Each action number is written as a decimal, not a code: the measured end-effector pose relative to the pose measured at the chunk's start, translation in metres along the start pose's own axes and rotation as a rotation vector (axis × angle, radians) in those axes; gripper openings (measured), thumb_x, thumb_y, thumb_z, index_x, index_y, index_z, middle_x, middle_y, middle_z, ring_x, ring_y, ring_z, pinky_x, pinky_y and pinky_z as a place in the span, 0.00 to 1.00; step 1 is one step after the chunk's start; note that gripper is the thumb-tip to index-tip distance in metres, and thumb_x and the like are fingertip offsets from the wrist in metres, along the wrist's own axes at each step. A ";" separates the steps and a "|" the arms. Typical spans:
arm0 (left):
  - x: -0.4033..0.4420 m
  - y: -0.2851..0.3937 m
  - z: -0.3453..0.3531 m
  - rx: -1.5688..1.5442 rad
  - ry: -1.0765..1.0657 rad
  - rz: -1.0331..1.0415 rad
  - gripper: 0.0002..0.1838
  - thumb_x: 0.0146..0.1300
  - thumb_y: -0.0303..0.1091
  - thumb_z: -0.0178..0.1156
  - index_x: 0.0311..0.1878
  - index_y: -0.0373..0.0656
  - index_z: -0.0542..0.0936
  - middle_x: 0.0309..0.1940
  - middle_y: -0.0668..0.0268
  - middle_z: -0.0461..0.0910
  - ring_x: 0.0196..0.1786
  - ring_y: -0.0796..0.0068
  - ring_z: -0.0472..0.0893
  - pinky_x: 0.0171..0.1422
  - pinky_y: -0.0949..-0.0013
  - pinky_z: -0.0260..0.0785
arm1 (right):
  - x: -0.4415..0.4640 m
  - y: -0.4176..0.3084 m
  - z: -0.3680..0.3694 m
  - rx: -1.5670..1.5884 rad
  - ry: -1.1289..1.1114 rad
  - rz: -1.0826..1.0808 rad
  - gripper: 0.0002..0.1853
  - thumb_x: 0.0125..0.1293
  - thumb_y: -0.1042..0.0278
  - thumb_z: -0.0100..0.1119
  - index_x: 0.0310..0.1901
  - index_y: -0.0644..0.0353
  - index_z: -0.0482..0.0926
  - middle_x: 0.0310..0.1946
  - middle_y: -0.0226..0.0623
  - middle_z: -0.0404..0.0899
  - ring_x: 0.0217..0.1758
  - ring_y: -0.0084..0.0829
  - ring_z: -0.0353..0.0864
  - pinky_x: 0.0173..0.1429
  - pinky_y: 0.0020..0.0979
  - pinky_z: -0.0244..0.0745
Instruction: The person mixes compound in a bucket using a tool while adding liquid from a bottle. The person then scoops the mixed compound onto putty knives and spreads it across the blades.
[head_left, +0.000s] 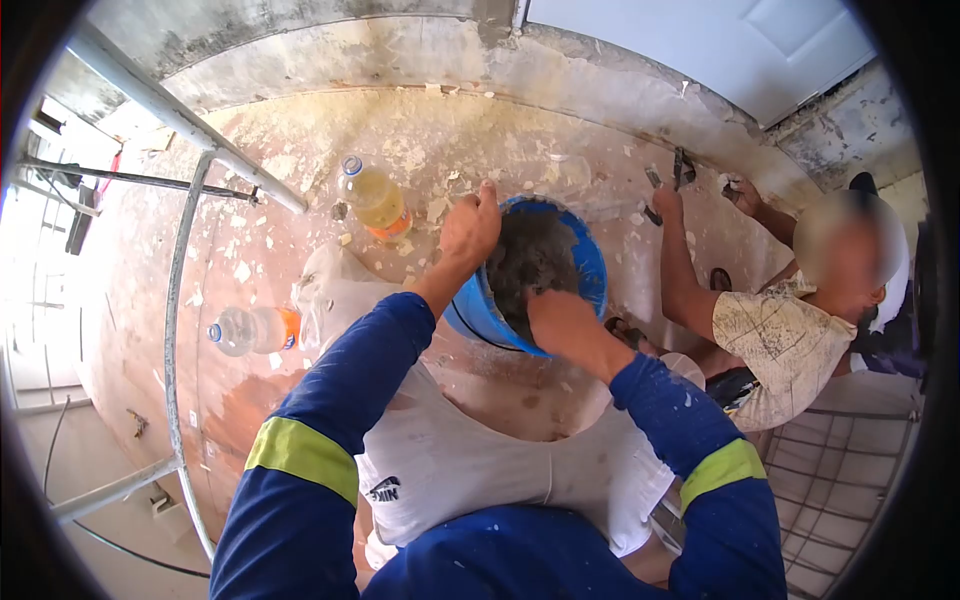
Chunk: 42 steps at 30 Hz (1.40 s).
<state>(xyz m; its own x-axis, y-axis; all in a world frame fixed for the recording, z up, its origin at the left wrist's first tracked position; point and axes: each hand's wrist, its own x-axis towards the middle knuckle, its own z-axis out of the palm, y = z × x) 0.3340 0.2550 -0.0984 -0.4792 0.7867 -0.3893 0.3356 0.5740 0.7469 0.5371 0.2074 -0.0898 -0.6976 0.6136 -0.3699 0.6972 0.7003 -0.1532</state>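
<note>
A blue bucket [590,255] stands between my knees, with wet grey mortar [525,250] inside. At the bucket's left rim is my left hand [470,228], its fingers curled closed against the edge and its thumb pointing up. My right hand [572,325] reaches over the near right rim, fingers closed just above the mortar. Whatever those fingers hold, if anything, is hidden beneath the hand.
A bottle of yellowish liquid [376,198] stands beyond my left hand; another clear bottle [255,330] is at left. A metal scaffold frame [175,300] rises there. At right a crouching co-worker [770,340] holds a dark tool [657,195]. Paint flakes litter the floor [270,220].
</note>
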 end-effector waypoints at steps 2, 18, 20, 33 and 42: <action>-0.002 -0.004 -0.003 -0.009 -0.057 -0.018 0.44 0.75 0.65 0.36 0.55 0.28 0.83 0.55 0.30 0.80 0.65 0.32 0.76 0.72 0.45 0.65 | -0.013 0.002 -0.015 0.011 -0.113 -0.044 0.18 0.67 0.67 0.55 0.55 0.63 0.82 0.34 0.52 0.87 0.40 0.51 0.89 0.43 0.49 0.84; -0.026 0.004 -0.013 0.122 0.087 0.020 0.38 0.77 0.62 0.36 0.50 0.38 0.88 0.48 0.38 0.84 0.57 0.36 0.81 0.65 0.44 0.69 | -0.021 0.016 -0.017 -0.100 -0.167 -0.042 0.10 0.66 0.68 0.58 0.43 0.61 0.86 0.36 0.46 0.89 0.42 0.49 0.90 0.43 0.48 0.84; -0.027 0.005 -0.012 0.125 0.101 0.038 0.38 0.77 0.62 0.37 0.48 0.38 0.88 0.46 0.38 0.85 0.56 0.36 0.81 0.65 0.44 0.69 | -0.035 0.023 -0.050 -0.059 -0.223 -0.044 0.10 0.65 0.67 0.59 0.43 0.59 0.86 0.37 0.47 0.88 0.43 0.49 0.89 0.45 0.49 0.84; -0.024 -0.004 -0.012 0.085 0.118 -0.026 0.38 0.75 0.64 0.39 0.49 0.39 0.88 0.48 0.41 0.85 0.58 0.38 0.82 0.66 0.46 0.70 | -0.025 -0.001 -0.029 -0.008 -0.228 -0.126 0.16 0.67 0.67 0.56 0.53 0.61 0.83 0.37 0.52 0.87 0.42 0.49 0.89 0.42 0.50 0.84; -0.039 -0.005 -0.009 0.094 0.122 -0.048 0.36 0.73 0.64 0.44 0.45 0.40 0.89 0.46 0.41 0.86 0.57 0.39 0.82 0.65 0.47 0.70 | -0.010 0.032 -0.042 -0.356 -0.048 0.018 0.13 0.65 0.63 0.61 0.46 0.59 0.88 0.32 0.43 0.88 0.38 0.45 0.90 0.37 0.46 0.84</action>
<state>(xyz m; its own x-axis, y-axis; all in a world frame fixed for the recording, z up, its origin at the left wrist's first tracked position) 0.3433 0.2199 -0.0817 -0.5893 0.7276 -0.3511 0.3817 0.6339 0.6727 0.5597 0.2389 -0.0520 -0.6718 0.6148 -0.4132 0.6017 0.7782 0.1797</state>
